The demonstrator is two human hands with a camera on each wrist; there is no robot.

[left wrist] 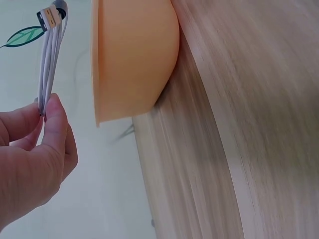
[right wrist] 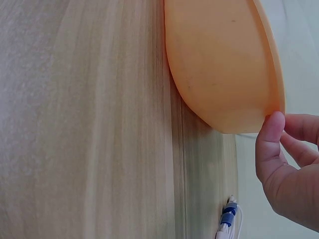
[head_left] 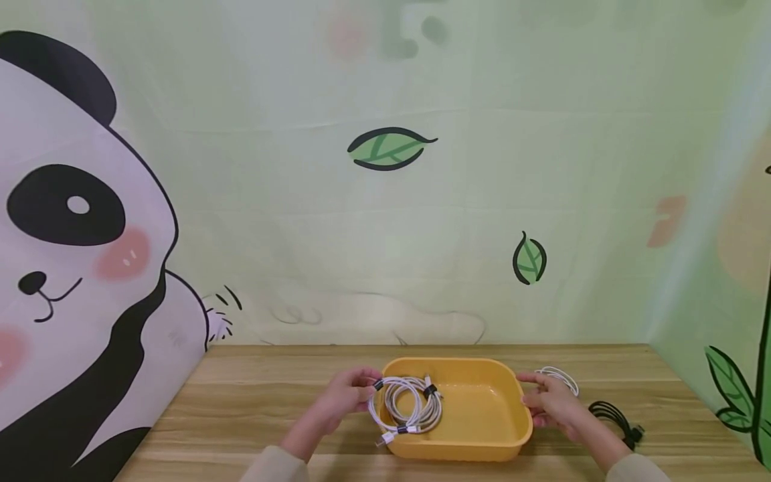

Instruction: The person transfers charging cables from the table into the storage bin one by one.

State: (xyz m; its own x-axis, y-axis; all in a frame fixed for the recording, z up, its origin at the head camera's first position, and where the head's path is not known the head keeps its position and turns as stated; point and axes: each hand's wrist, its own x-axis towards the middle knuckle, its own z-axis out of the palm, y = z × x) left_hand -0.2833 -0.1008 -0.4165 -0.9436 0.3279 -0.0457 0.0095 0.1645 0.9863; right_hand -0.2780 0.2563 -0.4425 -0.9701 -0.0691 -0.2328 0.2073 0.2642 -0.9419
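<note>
A coiled white cable (left wrist: 49,64) was held up over the left end of a yellow tub (head_left: 476,415), pinched in the narrow grip of the left hand (head_left: 348,399). Inside I saw another pale coil (head_left: 436,408). The right hand (head_left: 551,402) pinched the tub's right rim, its grip nearly closed. Beside it, a white cord (head_left: 565,377) and black cord (head_left: 613,414) lay on the wooden tabletop (head_left: 271,375).

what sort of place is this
Probably an indoor corner set up for filming or play: a creased panda backdrop behind a wooden table with a bin.
</note>
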